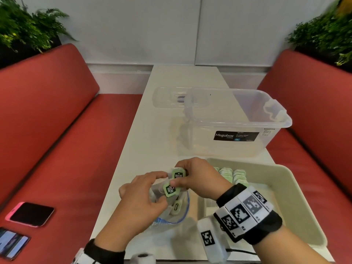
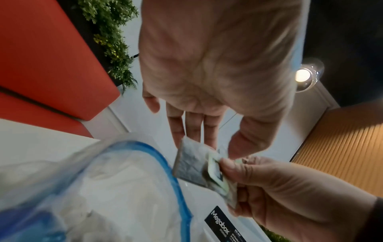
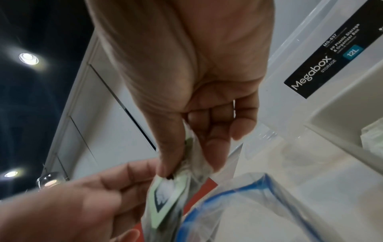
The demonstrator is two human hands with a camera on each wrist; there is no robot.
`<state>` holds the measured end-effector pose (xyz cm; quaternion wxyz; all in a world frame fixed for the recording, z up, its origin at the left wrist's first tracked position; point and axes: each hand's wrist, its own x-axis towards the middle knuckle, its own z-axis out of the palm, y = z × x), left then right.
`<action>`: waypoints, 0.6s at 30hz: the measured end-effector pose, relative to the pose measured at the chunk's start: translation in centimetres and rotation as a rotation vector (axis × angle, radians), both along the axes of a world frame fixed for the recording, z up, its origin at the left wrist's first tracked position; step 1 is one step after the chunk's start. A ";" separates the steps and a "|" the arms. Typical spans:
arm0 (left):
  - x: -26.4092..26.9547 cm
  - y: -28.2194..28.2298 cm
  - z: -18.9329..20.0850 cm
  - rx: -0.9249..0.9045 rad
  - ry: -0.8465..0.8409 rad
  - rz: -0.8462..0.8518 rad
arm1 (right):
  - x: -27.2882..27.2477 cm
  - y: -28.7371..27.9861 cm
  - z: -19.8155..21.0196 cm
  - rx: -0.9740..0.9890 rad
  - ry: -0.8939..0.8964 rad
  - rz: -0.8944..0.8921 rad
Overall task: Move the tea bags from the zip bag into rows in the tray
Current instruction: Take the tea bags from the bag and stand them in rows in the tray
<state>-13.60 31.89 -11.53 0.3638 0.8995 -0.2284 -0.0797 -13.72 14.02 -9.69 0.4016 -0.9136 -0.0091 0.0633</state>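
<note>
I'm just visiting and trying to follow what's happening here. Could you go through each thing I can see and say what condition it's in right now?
Zip bag: open, lying on the table, tea bags left inside.
Tea bags: two gripped above the zip bag.
Right hand: pinches the tea bags.
Left hand: fingers touching the lower tea bag.
Tray: partly filled with rows.
Storage box: lid off, looks empty.
Pink phone: screen dark.
Second phone: screen lit.

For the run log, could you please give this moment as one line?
right hand pinches tea bags | left hand open beside them | zip bag open | tray partly filled
</note>
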 end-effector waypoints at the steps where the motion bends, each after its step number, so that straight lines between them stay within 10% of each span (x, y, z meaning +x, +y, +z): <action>1: -0.1 -0.3 0.3 -0.064 0.034 0.014 | 0.0 -0.2 0.1 0.012 -0.002 -0.001; 18: 0.0 -4.0 -0.6 -0.505 0.269 0.067 | -0.7 -5.6 1.7 0.180 -0.148 -0.149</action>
